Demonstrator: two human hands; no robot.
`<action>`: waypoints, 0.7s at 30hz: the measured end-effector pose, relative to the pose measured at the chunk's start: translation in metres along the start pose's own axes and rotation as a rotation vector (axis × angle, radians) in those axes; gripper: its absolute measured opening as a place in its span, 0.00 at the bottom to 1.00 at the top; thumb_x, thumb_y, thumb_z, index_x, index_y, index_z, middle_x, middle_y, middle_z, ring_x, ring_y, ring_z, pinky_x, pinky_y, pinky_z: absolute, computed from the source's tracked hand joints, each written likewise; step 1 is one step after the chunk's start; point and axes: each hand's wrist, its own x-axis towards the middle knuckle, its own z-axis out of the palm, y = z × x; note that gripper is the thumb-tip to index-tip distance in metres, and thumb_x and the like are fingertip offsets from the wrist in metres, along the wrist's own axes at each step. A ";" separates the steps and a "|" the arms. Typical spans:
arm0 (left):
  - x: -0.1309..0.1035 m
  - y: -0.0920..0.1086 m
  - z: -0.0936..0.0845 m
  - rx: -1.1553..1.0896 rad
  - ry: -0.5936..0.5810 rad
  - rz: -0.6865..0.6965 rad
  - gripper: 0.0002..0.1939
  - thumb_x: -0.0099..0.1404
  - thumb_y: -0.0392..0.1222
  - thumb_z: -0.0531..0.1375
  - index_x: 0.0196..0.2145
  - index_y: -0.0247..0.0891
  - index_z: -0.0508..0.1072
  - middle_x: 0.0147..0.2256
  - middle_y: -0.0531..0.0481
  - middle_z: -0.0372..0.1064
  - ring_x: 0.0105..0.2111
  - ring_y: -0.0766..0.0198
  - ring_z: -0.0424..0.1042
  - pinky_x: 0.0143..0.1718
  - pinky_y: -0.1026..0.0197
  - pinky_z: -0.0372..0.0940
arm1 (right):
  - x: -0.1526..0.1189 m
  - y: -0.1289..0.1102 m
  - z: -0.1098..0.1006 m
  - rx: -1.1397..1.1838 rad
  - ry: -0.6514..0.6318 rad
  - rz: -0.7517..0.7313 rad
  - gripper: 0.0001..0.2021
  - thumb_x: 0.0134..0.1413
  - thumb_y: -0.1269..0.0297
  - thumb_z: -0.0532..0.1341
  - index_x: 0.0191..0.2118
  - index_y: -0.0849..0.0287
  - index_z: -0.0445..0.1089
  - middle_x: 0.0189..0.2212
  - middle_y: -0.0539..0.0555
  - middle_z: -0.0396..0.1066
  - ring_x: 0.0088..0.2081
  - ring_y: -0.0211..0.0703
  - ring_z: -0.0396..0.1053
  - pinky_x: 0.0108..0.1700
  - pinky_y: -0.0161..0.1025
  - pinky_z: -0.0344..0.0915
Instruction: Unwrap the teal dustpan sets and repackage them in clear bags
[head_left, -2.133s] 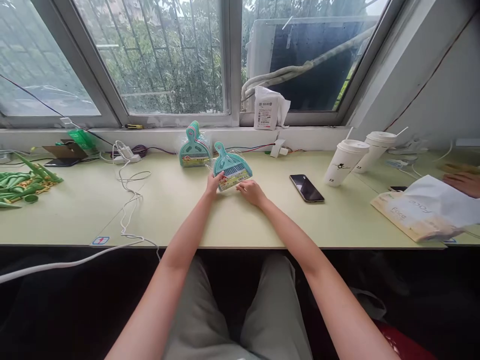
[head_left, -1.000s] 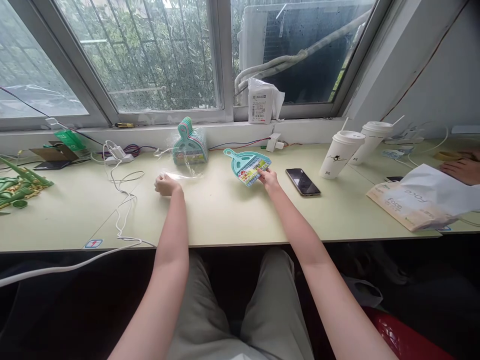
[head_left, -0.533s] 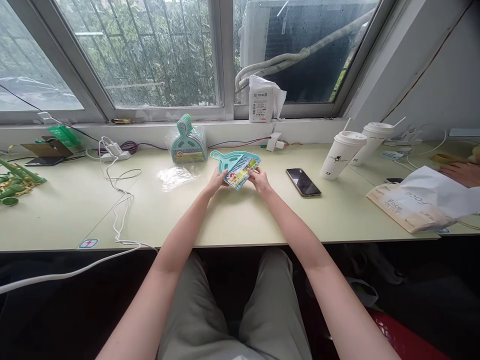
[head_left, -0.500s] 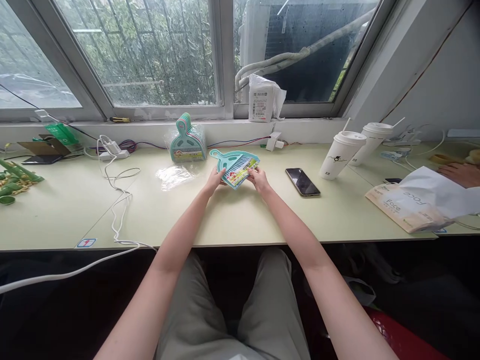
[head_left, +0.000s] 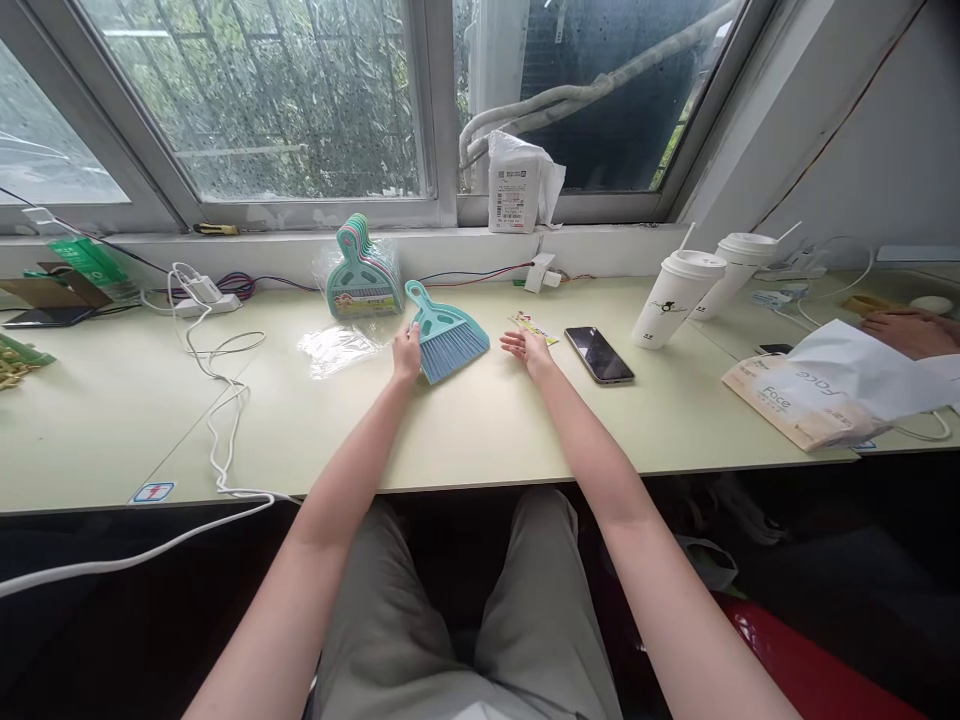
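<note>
A small teal brush and dustpan set (head_left: 447, 338) lies on the pale green desk (head_left: 487, 430), its blue-grey bristles pointing toward me. My left hand (head_left: 407, 353) rests against the set's left edge, touching it. My right hand (head_left: 529, 348) lies flat and open on the desk to the right of the set. Just beyond its fingertips lies a colourful paper label (head_left: 534, 326). A crumpled clear plastic wrapper (head_left: 336, 347) sits to the left of my left hand. A wrapped stack of the same teal sets (head_left: 361, 274) leans against the wall below the window.
A black phone (head_left: 598, 354) lies right of my right hand. Two white lidded cups (head_left: 679, 297) with straws stand further right. A paper bag (head_left: 829, 390) and another person's hand (head_left: 909, 331) are at the far right. White cables (head_left: 217, 400) trail over the desk's left side.
The colourful label has come off the brush set and lies on the desk to its right. My right hand has moved away from the set. The set lies flat on the desk.
</note>
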 end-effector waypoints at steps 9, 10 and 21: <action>-0.061 0.047 0.021 -0.010 -0.188 0.240 0.23 0.68 0.54 0.57 0.57 0.44 0.72 0.42 0.46 0.77 0.43 0.52 0.73 0.45 0.60 0.61 | -0.048 0.002 0.038 -0.700 -0.049 -0.829 0.10 0.64 0.57 0.57 0.44 0.55 0.70 0.48 0.60 0.69 0.56 0.53 0.63 0.60 0.48 0.61; -0.061 0.049 0.020 0.003 -0.211 0.258 0.23 0.68 0.55 0.57 0.57 0.45 0.72 0.42 0.47 0.77 0.43 0.52 0.73 0.45 0.60 0.61 | -0.048 0.002 0.037 -0.702 -0.045 -0.838 0.10 0.64 0.57 0.56 0.43 0.55 0.69 0.47 0.60 0.69 0.55 0.52 0.63 0.59 0.47 0.60; 0.001 0.020 -0.018 0.450 -0.115 0.176 0.16 0.71 0.44 0.50 0.42 0.39 0.77 0.33 0.41 0.74 0.41 0.47 0.72 0.43 0.55 0.61 | -0.046 -0.032 0.016 -0.735 0.064 -0.835 0.15 0.69 0.58 0.47 0.36 0.56 0.67 0.37 0.55 0.69 0.45 0.48 0.67 0.49 0.40 0.63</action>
